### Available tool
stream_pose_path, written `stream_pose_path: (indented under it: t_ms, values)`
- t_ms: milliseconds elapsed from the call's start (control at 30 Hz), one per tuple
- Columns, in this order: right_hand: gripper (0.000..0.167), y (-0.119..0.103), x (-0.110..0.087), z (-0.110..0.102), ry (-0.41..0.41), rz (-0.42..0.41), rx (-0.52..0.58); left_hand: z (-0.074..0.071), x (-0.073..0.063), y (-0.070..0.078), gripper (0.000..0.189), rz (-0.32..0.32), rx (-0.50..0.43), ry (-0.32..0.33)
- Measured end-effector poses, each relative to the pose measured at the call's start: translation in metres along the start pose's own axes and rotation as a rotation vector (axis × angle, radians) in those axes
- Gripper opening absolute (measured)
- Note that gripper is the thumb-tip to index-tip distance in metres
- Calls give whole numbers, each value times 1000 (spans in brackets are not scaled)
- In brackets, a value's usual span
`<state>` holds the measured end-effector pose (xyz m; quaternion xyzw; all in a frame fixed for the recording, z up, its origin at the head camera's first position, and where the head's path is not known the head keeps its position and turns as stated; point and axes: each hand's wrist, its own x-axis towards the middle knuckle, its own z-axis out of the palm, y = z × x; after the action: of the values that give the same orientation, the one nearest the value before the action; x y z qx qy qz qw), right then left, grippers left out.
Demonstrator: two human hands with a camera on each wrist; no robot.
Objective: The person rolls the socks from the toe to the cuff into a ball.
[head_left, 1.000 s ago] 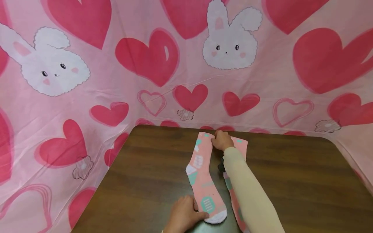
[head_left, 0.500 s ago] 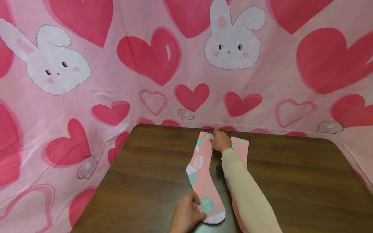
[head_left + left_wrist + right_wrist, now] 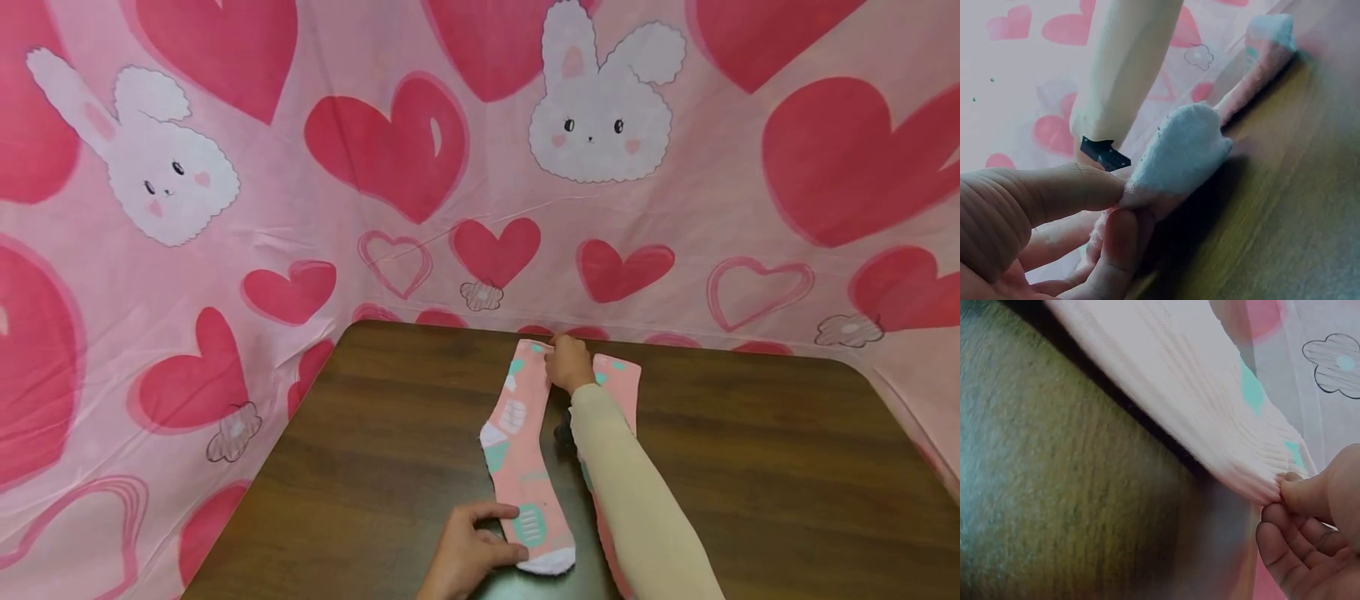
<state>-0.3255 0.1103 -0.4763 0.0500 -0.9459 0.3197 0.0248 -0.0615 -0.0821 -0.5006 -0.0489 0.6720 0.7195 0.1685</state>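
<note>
A pink sock (image 3: 528,454) with green patches and a white heel and toe lies lengthwise on the table. At its far end my right hand (image 3: 570,364) pinches the corner of the cuff. The right wrist view shows thumb and fingertips closed on the ribbed edge (image 3: 1254,478), which is drawn up off the wood. Near the toe, my left hand (image 3: 467,546) holds the sock's left side. In the left wrist view its thumb and a finger pinch the fabric just behind the fluffy white toe (image 3: 1179,150). A matching sock (image 3: 618,387) lies to the right, partly hidden by the right sleeve.
Both socks are on a dark brown wooden table (image 3: 390,417) with rounded far corners. A pink cloth backdrop (image 3: 510,192) with hearts and rabbits rises behind and along its sides. A small black device (image 3: 565,432) sits at the right wrist.
The sock's toe end has shifted slightly left. My left index finger has straightened and spread from the thumb in the head view. My right hand stays at the cuff.
</note>
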Motion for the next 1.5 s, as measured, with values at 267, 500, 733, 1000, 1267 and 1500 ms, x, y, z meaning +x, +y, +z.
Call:
stream_pose_path:
  t_ms: [267, 500, 733, 1000, 1267, 1500]
  values:
    - [19, -3, 3, -7, 35, -30, 46, 5, 0, 6, 44, 30, 28, -22]
    - [20, -9, 4, -16, 67, -55, 33, 9, -1, 13, 44, 41, -19, -48]
    - [18, -12, 3, -28, 99, -127, 11, 14, -4, 21, 44, 68, -55, -74]
    - [16, -18, 3, -41, 90, -147, 25, 21, -7, 28, 44, 91, -108, -118]
    - [17, -15, 2, -55, 110, -203, 39, 29, -6, 29, 44, 121, -120, -140]
    - [16, -4, -7, -69, 109, -161, 34, 37, -3, 28, 45, 108, -149, -172]
